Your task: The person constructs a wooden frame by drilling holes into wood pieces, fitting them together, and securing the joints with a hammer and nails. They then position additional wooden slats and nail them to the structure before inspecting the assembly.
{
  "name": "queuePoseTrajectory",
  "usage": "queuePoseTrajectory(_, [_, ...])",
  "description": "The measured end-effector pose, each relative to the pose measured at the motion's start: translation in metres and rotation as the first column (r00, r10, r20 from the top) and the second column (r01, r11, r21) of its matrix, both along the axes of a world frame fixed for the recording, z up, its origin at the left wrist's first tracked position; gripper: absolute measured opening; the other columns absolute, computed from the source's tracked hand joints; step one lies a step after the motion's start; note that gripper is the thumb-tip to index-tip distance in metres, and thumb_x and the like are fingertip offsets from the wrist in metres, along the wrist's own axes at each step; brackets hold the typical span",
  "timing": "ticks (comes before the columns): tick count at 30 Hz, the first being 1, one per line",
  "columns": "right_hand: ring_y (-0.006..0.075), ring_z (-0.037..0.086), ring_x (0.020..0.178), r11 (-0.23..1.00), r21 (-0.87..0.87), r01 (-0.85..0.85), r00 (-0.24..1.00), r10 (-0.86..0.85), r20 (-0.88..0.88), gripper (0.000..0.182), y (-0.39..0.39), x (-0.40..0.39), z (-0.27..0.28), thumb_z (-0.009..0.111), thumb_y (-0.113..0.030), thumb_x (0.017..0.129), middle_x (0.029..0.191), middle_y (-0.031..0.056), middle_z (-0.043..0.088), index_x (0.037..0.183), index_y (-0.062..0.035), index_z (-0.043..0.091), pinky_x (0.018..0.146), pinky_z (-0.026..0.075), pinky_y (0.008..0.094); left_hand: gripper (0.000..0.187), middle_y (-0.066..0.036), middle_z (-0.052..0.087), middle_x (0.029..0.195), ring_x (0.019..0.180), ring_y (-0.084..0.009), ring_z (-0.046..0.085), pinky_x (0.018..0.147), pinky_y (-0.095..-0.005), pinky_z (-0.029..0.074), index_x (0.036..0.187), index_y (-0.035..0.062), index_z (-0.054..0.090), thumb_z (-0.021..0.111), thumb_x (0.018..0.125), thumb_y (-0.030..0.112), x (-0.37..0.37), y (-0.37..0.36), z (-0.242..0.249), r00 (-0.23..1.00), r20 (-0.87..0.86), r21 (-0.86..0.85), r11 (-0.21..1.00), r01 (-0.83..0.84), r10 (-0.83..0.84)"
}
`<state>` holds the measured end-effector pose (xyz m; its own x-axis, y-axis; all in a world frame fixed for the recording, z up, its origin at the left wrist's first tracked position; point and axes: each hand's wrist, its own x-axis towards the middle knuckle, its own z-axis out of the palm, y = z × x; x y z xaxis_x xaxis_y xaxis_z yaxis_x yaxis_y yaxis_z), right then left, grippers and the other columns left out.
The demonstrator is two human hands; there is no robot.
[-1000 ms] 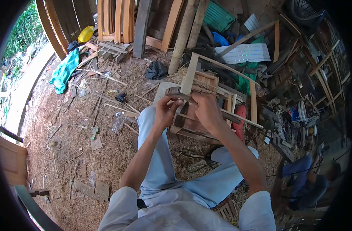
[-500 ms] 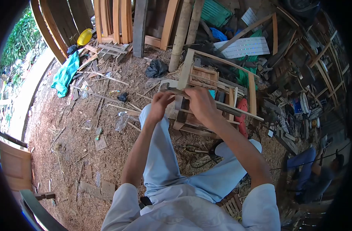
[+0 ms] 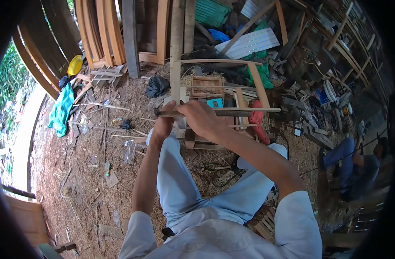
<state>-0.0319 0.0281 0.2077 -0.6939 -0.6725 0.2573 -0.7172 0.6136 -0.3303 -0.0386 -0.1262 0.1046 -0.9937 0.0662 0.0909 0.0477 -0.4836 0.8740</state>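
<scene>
A light wooden frame (image 3: 175,84) of joined strips is held up in front of my knees. My left hand (image 3: 163,124) is closed round its near left corner from below. Close beside it, my right hand (image 3: 198,116) grips the same corner, fingers wrapped over the near rail. My fingers hide the joint itself. Beneath the frame stands a low wooden structure (image 3: 206,146), with a small wooden box (image 3: 201,83) behind it. A turquoise object (image 3: 215,103), too small to name, shows through the frame. A red tool (image 3: 258,125) lies by the frame's right end.
Wood shavings and scraps cover the floor (image 3: 89,172). Timber pieces (image 3: 106,34) lean at the back. A black plastic bag (image 3: 157,86) and a green cloth (image 3: 62,110) lie to the left. Another person (image 3: 357,168) sits at the right among stacked wood.
The frame has turned so its near rail lies nearly level. My right hand has moved left, closer to my left hand, which has dropped slightly under the corner. The camera view has also shifted.
</scene>
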Motion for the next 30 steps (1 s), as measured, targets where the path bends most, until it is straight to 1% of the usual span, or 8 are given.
queuePoseTrajectory(7, [0.0383,0.065,0.082,0.998,-0.018,-0.053,0.999,0.053,0.002,0.017,0.012,-0.016,0.0,0.054,0.0,0.078,0.084,0.0201,0.065,0.091,-0.0022,0.065,0.07,0.052,0.0457,0.039,-0.002,0.06,0.079,0.074,-0.0115,0.052,0.07,-0.0291,0.04,0.088,0.0071,0.06,0.039,0.099,0.038,-0.012,0.011,-0.014,0.981,-0.09,-0.112,0.977,-0.183,0.173])
queuePoseTrajectory(11, [0.0382,0.064,0.088,0.998,0.031,-0.051,0.994,0.048,0.094,0.021,0.032,-0.023,0.015,0.053,0.003,0.078,0.092,0.0193,0.066,0.094,-0.0025,0.066,0.076,0.051,0.0458,0.044,-0.001,0.056,0.077,0.074,-0.0131,0.048,0.07,-0.0285,0.038,0.091,0.0057,0.06,0.035,0.101,0.04,-0.017,-0.002,-0.021,0.963,-0.255,-0.479,0.853,-0.206,0.09])
queuePoseTrajectory(14, [0.0368,0.065,0.087,0.966,-0.258,0.01,0.944,-0.094,-0.316,0.023,0.057,-0.024,0.019,0.055,-0.002,0.081,0.089,0.019,0.067,0.101,-0.0035,0.066,0.075,0.052,0.0461,0.042,-0.002,0.054,0.077,0.073,-0.0135,0.047,0.07,-0.0286,0.037,0.094,0.005,0.06,0.036,0.101,0.038,-0.017,0.006,-0.015,0.967,-0.185,-0.341,0.911,-0.23,0.175])
queuePoseTrajectory(17, [0.0386,0.065,0.087,0.911,-0.385,0.147,0.913,-0.276,-0.302,0.024,0.097,-0.031,0.025,0.053,-0.004,0.085,0.089,0.0191,0.067,0.105,-0.0025,0.065,0.076,0.052,0.0462,0.039,-0.003,0.054,0.078,0.073,-0.0135,0.047,0.07,-0.0287,0.037,0.096,0.0037,0.058,0.036,0.101,0.036,-0.013,0.004,-0.008,0.988,-0.108,-0.324,0.935,-0.144,0.115])
queuePoseTrajectory(19, [0.0399,0.064,0.087,0.787,-0.424,0.449,0.879,-0.473,0.054,0.022,0.13,-0.016,0.043,0.054,-0.008,0.089,0.088,0.0211,0.067,0.107,0.0,0.064,0.074,0.051,0.0462,0.038,-0.003,0.053,0.077,0.072,-0.0129,0.047,0.068,-0.0283,0.038,0.097,0.003,0.057,0.037,0.101,0.034,-0.008,0.01,-0.005,0.986,-0.106,-0.257,0.954,-0.152,0.129])
queuePoseTrajectory(23, [0.0439,0.062,0.085,0.526,-0.435,0.731,0.629,-0.766,0.129,0.023,0.211,-0.03,-0.002,0.056,-0.016,0.092,0.085,0.0272,0.063,0.104,0.0028,0.063,0.071,0.048,0.0487,0.037,-0.003,0.052,0.076,0.07,-0.0117,0.047,0.068,-0.0268,0.037,0.096,0.0037,0.057,0.038,0.101,0.034,-0.005,0.01,-0.002,0.983,-0.12,-0.236,0.958,-0.164,0.138])
queuePoseTrajectory(25, [0.0196,0.06,0.043,0.455,-0.545,0.704,0.567,-0.823,0.045,0.016,0.263,-0.055,-0.098,0.054,-0.015,0.095,0.064,0.0125,0.062,0.099,-0.0022,0.064,0.041,0.045,0.036,0.038,-0.003,0.052,0.076,0.07,-0.0117,0.047,0.068,-0.0269,0.038,0.095,0.0034,0.057,0.037,0.101,0.035,-0.003,0.013,0.001,0.98,-0.102,-0.195,0.962,-0.19,0.173])
queuePoseTrajectory(30, [0.0166,0.061,0.048,0.245,-0.483,0.841,0.526,-0.581,0.621,0.021,0.237,-0.029,-0.199,0.054,-0.016,0.096,0.063,0.0073,0.061,0.107,0.0005,0.061,0.044,0.049,0.0302,0.038,-0.004,0.051,0.076,0.069,-0.0125,0.047,0.068,-0.0272,0.038,0.098,0.0022,0.056,0.036,0.102,0.034,-0.003,0.01,0.0,0.98,-0.097,-0.182,0.965,-0.19,0.175])
